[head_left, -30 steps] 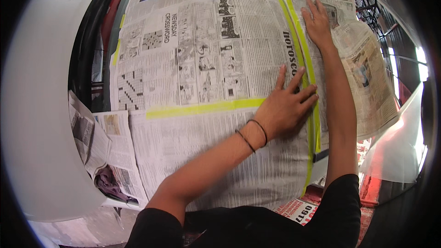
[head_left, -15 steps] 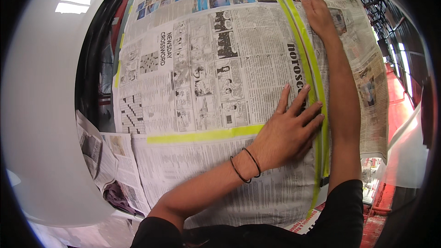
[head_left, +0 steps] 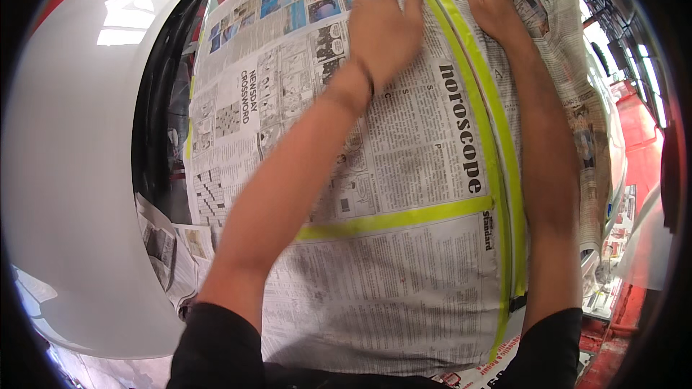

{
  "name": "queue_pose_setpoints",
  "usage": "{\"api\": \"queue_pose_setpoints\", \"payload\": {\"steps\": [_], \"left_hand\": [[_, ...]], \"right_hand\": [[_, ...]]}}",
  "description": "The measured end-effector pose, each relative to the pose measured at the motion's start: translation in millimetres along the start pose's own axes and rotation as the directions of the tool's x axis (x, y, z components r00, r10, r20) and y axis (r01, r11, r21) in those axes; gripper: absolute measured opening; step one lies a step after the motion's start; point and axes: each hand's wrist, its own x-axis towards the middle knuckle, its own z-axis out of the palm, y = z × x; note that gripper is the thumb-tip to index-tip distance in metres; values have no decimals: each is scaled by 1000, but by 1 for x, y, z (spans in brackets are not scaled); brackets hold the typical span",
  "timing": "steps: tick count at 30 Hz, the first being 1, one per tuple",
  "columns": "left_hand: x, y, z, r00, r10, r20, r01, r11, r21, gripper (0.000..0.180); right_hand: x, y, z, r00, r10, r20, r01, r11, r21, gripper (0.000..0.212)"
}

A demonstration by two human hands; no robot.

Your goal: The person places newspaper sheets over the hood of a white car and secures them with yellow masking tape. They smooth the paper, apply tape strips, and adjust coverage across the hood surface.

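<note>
Newspaper [head_left: 414, 140] lies beneath the outstretched right hand [head_left: 491, 6] and the blurred left hand [head_left: 388, 29], whose grip I cannot tell. Smoothing seems underway; the next move probably calls for firm pressing along the tape [head_left: 513, 180] between them.

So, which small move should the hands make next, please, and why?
Perhaps the left hand should move right and press the upper part of the right-hand yellow tape: it is near, and the right hand seems to lie flat beside that strip, on the right-hand newspaper, which looks wrinkled.
</note>
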Motion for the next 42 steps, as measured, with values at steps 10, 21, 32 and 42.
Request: {"api": "queue_pose_setpoints", "payload": {"steps": [10,21,32,42], "left_hand": [[103,-58,82,807,-411,424,456,890,-5,48],[107,-115,109,964,21,265,16,990,-138,32],[102,-91,106,962,-83,258,70,996,60,24],[100,-94,105,984,-6,176,20,996,-81,19]], "right_hand": [[-11,23,-2,970,-231,-72,218,964,-152,39],[-15,-25,-31,987,60,147,-59,998,-14,46],[-27,-32,-44,925,98,368,-72,994,-83,54],[-32,-14,-31,960,51,275,-49,999,-15,54]]}}
